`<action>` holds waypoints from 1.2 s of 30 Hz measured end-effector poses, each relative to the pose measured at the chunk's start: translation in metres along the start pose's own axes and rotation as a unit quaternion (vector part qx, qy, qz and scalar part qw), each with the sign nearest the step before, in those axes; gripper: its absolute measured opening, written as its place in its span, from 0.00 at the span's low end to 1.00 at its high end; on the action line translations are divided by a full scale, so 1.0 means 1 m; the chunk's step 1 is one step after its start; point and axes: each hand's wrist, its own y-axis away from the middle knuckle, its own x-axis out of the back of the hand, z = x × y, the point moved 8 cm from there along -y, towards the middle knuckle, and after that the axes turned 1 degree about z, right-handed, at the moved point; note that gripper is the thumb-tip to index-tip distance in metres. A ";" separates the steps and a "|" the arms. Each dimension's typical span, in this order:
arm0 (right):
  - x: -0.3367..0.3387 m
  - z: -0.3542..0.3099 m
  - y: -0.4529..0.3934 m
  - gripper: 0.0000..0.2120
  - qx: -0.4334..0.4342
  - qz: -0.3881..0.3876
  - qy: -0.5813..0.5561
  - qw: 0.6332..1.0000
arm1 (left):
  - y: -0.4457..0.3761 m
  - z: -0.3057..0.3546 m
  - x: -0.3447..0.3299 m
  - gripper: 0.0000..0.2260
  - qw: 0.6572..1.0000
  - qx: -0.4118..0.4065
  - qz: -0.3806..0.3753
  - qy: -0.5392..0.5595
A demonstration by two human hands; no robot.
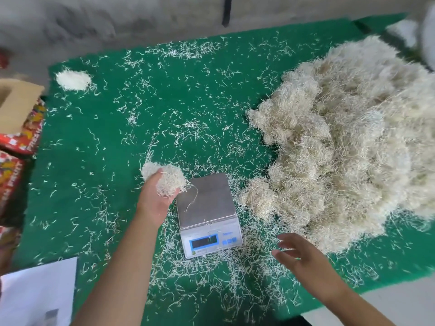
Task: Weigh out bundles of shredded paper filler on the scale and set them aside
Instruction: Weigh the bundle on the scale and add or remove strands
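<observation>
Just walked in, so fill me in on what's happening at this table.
A person is weighing shredded paper. The left hand holds a bundle just left of the scale, whose pan carries only stray strands. The right hand hovers open near the big pile. One bundle already sits at the far left corner.

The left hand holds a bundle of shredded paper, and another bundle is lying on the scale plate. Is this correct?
Not quite. In the head view the left hand does hold a bundle, but the scale plate carries no bundle, only a few loose strands.
</observation>
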 end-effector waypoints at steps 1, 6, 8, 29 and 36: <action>-0.002 -0.002 0.001 0.19 0.001 -0.004 -0.002 1.000 | 0.005 -0.012 -0.006 0.11 1.000 0.017 -0.016 -0.010; -0.004 -0.005 0.004 0.19 0.001 -0.020 -0.004 1.000 | 0.027 -0.075 -0.038 0.18 0.987 0.058 -0.084 -0.123; -0.004 -0.006 0.004 0.19 0.003 -0.025 -0.008 1.000 | 0.029 -0.088 -0.038 0.13 0.983 0.062 -0.083 -0.155; 0.012 -0.005 0.018 0.17 0.045 -0.049 -0.022 0.998 | 0.101 -0.024 0.094 0.10 0.840 -0.237 0.163 -0.460; 0.010 -0.006 0.024 0.15 0.050 -0.056 0.001 0.997 | 0.102 -0.074 0.067 0.08 0.726 -0.244 0.063 -0.640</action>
